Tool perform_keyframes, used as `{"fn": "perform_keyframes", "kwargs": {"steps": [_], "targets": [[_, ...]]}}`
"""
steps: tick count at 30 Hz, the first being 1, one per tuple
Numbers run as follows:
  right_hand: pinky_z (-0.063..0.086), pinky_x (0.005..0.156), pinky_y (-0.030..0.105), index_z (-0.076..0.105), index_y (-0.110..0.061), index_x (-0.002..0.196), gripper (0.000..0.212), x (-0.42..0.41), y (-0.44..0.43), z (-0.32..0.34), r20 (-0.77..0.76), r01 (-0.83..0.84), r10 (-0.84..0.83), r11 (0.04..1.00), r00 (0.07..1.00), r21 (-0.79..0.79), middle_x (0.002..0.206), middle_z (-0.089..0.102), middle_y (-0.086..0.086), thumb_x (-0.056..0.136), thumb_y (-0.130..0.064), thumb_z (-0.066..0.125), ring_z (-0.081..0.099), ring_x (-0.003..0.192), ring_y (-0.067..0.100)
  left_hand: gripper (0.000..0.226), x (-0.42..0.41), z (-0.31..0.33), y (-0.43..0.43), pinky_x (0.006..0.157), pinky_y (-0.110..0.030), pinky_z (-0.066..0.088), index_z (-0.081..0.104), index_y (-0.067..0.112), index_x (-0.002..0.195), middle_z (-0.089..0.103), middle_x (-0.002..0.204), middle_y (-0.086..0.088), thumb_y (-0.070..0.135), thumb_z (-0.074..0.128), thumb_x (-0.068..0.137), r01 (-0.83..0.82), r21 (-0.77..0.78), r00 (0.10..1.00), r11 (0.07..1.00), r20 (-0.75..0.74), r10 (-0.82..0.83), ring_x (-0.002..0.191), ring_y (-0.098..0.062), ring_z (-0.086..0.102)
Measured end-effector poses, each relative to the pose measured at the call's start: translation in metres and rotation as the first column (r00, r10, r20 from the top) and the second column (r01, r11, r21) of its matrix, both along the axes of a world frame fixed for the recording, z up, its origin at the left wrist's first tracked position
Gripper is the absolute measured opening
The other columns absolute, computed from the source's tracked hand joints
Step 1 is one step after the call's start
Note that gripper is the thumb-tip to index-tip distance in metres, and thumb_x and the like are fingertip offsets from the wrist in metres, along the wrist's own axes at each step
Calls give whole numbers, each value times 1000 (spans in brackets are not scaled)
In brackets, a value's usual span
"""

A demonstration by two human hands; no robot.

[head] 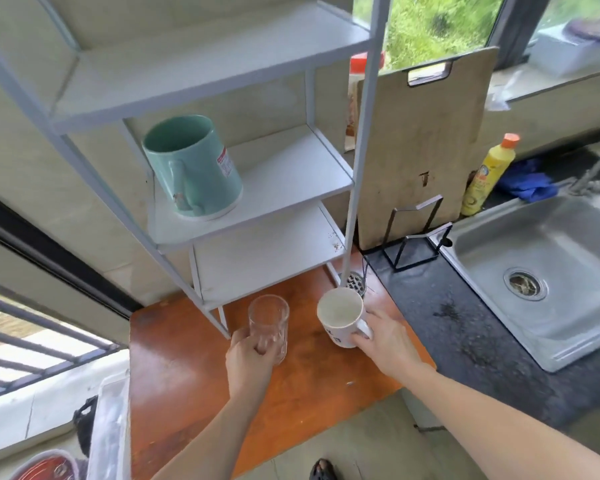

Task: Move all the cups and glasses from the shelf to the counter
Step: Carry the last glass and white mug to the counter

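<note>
left hand point(248, 355) grips glass point(269, 327) upright on wooden counter point(187, 375); right hand point(385, 336) holds white mug point(340, 317) by handle, base on counter. green mug point(191, 166) alone on shelf point(291, 174), middle tier. sink point(548, 278) at right.

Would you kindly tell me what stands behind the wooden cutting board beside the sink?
A red lid shows above the top left corner of the cutting board; whatever is below that lid is covered by the board.
</note>
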State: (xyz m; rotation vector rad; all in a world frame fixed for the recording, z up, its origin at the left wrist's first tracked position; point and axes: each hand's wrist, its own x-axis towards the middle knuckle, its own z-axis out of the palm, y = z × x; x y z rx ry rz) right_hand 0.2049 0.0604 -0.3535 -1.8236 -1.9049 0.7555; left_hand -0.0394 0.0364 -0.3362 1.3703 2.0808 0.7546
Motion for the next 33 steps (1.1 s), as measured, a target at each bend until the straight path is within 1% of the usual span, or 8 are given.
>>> {"fn": "perform_keyframes", "kwargs": {"steps": [4, 8, 12, 15, 18, 24, 28, 33], "targets": [[45, 85, 36, 52, -18, 129, 48, 49, -31, 20, 54, 29, -32, 999, 998, 44, 139, 47, -6, 85, -33, 64, 57, 108, 26, 33, 32, 12, -8, 64, -26, 36, 63, 2, 60, 58, 110, -7, 28, 72, 78, 129, 17, 990, 992, -56, -127, 71, -15, 52], [40, 74, 31, 58, -7, 113, 37, 109, -68, 40, 113, 90, -104, 988, 988, 125, 138, 48, -1, 84, -28, 67, 61, 99, 29, 28, 89, 32, -13, 74, -25, 37, 70, 3, 72, 58, 121, -7, 30, 74, 76, 286, 74, 955, 955, -107, -277, 88, -17, 55], [44, 73, 36, 61, -3, 99, 33, 183, -116, 55, 153, 191, -214, 970, 965, 152, 139, 49, 0, 81, -29, 70, 63, 99, 32, 30, 167, 52, -26, 81, -25, 36, 67, 3, 70, 58, 123, -7, 31, 75, 76, 442, 130, 895, 888, -133, -426, 100, -19, 55], [45, 76, 38, 60, -4, 102, 36, 242, -155, 65, 200, 288, -319, 942, 926, 171, 141, 47, 0, 83, -34, 66, 61, 104, 31, 41, 231, 60, -38, 84, -26, 38, 49, 15, 49, 59, 121, -6, 32, 77, 74, 542, 173, 840, 822, -119, -529, 108, -20, 55], [44, 76, 35, 61, -3, 104, 38, 296, -194, 76, 215, 404, -440, 895, 872, 191, 142, 45, -1, 83, -35, 66, 62, 103, 30, 50, 296, 68, -51, 81, -24, 35, 40, 14, 46, 59, 120, -7, 31, 78, 73, 615, 205, 786, 761, -80, -613, 111, -19, 54], [46, 78, 39, 61, -2, 107, 42, 396, -260, 87, 228, 612, -647, 762, 727, 211, 142, 45, -1, 83, -36, 66, 60, 105, 33, 50, 426, 79, -67, 73, -24, 35, 37, 15, 48, 59, 111, -8, 27, 79, 72, 784, 244, 596, 570, -40, -802, 106, -17, 57], [46, 77, 38, 62, 2, 104, 41, 457, -291, 87, 214, 717, -754, 657, 621, 233, 141, 48, 7, 80, -31, 70, 62, 104, 34, 48, 517, 82, -65, 69, -23, 32, 42, 9, 48, 59, 113, 1, 27, 80, 71, 870, 252, 456, 423, -90, -885, 86, -15, 59], [44, 72, 35, 61, -4, 105, 43, 520, -332, 92, 267, 835, -862, 493, 431, 245, 146, 42, -5, 83, -40, 65, 62, 100, 30, 48, 628, 87, -71, 67, -20, 32, 41, 7, 46, 59, 111, 3, 25, 78, 73, 934, 271, 272, 234, -109, -956, 77, -12, 56]]}}
